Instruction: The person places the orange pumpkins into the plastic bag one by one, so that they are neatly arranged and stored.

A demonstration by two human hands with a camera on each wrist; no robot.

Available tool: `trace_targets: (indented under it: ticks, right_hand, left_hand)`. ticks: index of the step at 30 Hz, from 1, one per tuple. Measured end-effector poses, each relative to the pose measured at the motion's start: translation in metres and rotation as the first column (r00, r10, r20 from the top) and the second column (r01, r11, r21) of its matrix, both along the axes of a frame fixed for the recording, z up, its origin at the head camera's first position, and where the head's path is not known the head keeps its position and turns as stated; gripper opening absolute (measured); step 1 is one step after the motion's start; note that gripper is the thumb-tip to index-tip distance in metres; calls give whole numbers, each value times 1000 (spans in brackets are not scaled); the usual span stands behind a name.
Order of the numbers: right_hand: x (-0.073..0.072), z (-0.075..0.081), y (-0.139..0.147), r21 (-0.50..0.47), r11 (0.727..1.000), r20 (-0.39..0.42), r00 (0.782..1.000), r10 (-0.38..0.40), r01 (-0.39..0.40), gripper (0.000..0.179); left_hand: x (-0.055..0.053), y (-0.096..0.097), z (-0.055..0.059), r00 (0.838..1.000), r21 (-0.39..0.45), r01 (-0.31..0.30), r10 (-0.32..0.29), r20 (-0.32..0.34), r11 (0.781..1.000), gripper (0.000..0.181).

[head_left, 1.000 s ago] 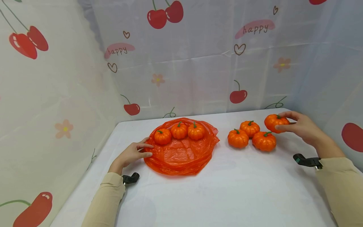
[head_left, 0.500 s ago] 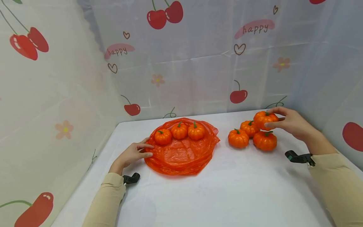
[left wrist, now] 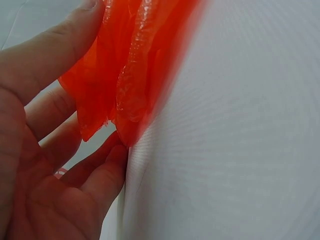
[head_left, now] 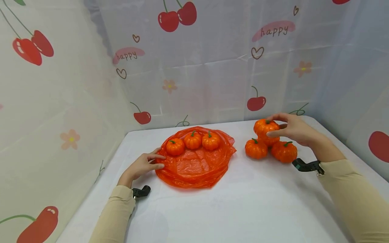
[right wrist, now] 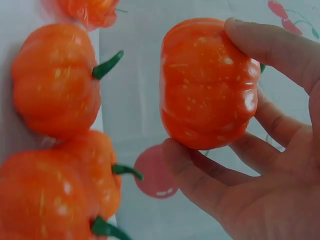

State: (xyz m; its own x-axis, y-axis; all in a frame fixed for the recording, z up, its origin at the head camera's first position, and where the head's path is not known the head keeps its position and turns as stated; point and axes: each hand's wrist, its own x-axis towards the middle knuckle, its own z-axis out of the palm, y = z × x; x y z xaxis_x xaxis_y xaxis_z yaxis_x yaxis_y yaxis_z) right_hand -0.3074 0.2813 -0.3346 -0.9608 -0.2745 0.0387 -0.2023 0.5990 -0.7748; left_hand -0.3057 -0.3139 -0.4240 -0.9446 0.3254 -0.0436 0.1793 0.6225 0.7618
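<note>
My right hand point(head_left: 299, 130) grips a small orange pumpkin point(head_left: 262, 127) with a green stem, raised over the group on the table. In the right wrist view, thumb and fingertips pinch this pumpkin point(right wrist: 207, 85) from opposite sides. Below it are three more pumpkins: one at the left point(head_left: 256, 149), one at the right point(head_left: 285, 152), and one behind, mostly hidden in the head view. My left hand point(head_left: 143, 168) holds the left edge of a red plastic bag point(head_left: 194, 168), thumb and fingers on either side of the film point(left wrist: 97, 85). Three pumpkins point(head_left: 193, 140) sit along the bag's far side.
A white-covered table point(head_left: 218, 216) bears everything. Behind it hangs a white curtain point(head_left: 206, 84) printed with cherries, and similar cloth walls stand at the left point(head_left: 76, 101) and right point(head_left: 358, 108). A black wrist camera point(head_left: 307, 166) sits on each forearm.
My right hand has carried the held pumpkin leftward, from the right of the group to over its back pumpkin. The left hand and the bag have stayed in place.
</note>
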Motion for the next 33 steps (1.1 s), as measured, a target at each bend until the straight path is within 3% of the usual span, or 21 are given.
trace_targets:
  ticks: [6,13,22,33]
  right_hand:
    - [-5,11,-29,7,997,23,997,79,-79,66]
    - [-21,15,-67,-56,977,27,978,208,-206,57]
    - [-46,9,-106,-141,906,36,912,408,-399,49]
    - [-63,8,-150,-188,844,53,853,520,-503,45]
  left_hand:
    - [0,-1,0,1000,-10,-4,4,-8,1000,44]
    - [1,-2,0,1000,-10,-6,6,-5,1000,45]
    - [0,0,0,1000,0,-6,6,0,1000,46]
    - [-2,-3,-1,1000,-2,-12,12,-8,1000,44]
